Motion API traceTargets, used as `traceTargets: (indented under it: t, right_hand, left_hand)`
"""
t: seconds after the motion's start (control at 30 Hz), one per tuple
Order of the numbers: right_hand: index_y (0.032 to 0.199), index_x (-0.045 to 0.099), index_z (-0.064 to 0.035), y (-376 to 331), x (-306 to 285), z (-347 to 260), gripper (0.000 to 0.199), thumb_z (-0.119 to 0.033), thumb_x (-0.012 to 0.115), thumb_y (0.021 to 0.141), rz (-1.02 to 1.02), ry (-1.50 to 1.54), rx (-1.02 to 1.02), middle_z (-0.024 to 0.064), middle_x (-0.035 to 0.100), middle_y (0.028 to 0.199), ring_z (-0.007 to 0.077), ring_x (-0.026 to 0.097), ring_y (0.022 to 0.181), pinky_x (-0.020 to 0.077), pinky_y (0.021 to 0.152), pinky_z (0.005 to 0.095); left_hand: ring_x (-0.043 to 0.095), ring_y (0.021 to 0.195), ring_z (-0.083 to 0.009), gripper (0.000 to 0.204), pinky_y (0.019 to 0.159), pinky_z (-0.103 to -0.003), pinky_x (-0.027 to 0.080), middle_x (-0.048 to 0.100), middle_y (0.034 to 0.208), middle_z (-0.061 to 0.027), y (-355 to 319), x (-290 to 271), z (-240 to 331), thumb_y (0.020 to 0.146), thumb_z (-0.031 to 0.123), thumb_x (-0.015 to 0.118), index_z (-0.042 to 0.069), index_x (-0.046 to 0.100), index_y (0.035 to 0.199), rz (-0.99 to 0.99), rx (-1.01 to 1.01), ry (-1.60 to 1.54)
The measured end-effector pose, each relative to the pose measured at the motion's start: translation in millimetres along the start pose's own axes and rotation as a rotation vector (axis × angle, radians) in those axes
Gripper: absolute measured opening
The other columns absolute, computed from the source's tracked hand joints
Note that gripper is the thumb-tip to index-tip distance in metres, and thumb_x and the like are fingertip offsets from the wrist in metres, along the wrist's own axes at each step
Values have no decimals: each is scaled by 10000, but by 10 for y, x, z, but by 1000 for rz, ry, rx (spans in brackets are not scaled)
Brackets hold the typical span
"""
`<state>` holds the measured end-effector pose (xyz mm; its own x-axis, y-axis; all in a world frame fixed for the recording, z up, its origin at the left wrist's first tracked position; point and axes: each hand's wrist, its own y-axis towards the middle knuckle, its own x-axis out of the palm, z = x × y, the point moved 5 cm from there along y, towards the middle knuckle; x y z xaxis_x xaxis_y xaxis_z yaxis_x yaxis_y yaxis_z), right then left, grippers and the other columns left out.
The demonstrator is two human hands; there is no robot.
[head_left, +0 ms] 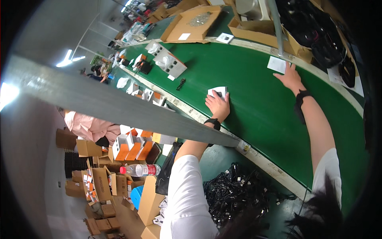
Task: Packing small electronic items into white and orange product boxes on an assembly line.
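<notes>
My left hand rests on a small white box lying on the green conveyor belt, fingers curled over its near side. My right hand reaches far across the belt, fingertips touching a flat white card near the far edge. Both wrists wear black bands. The box is partly hidden under my left fingers.
A white open package and a black cable lie further up the belt. Cardboard trays and black bags line the far side. A pile of black cables, cartons and a water bottle sit below. A grey beam crosses the view.
</notes>
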<state>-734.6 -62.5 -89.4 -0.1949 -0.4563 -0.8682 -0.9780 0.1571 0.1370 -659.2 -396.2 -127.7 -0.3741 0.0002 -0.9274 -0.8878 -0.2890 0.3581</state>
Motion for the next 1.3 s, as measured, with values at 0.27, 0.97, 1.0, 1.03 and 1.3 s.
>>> traceTargets:
  t: [0.27, 0.97, 1.0, 1.03, 1.3]
  right_hand:
    - [1223, 499, -89, 50, 57, 181, 774, -592, 658, 657, 81, -155, -55, 177, 505, 1046, 324, 582, 899, 476, 712, 410]
    - [1082, 538, 2, -132, -58, 324, 792, -660, 603, 651, 170, -237, 5, 117, 501, 1028, 277, 534, 885, 389, 731, 431]
    - [1060, 553, -8, -149, -49, 323, 758, -650, 601, 660, 221, -252, -5, 112, 506, 1010, 271, 535, 875, 388, 729, 424]
    - [1038, 568, -18, -171, -49, 349, 725, -641, 599, 669, 270, -266, -16, 107, 512, 992, 264, 535, 866, 387, 727, 418]
    - [856, 649, -79, -286, -72, 311, 300, -369, 619, 789, 345, -148, -164, 74, 560, 825, 235, 558, 782, 396, 690, 385]
  left_hand:
    - [389, 1038, -373, 694, 916, -473, 271, 420, 1097, -229, -114, -25, 3, 850, 491, 473, -24, 328, 1291, 44, 20, -12]
    - [329, 1174, -398, 525, 975, -613, 194, 418, 1171, -251, -421, -104, 279, 860, 398, 504, 0, 418, 1193, 78, 46, -87]
    - [318, 1187, -406, 517, 977, -618, 185, 398, 1197, -262, -446, -139, 297, 863, 380, 504, -3, 404, 1195, 71, 34, -96]
    - [308, 1194, -408, 515, 985, -614, 173, 377, 1221, -264, -453, -114, 309, 862, 375, 508, 2, 393, 1199, 60, 33, -92]
    - [372, 1066, -374, 391, 944, -509, 264, 436, 1100, -202, -459, -211, 272, 845, 309, 563, 48, 481, 1124, 18, 67, -315]
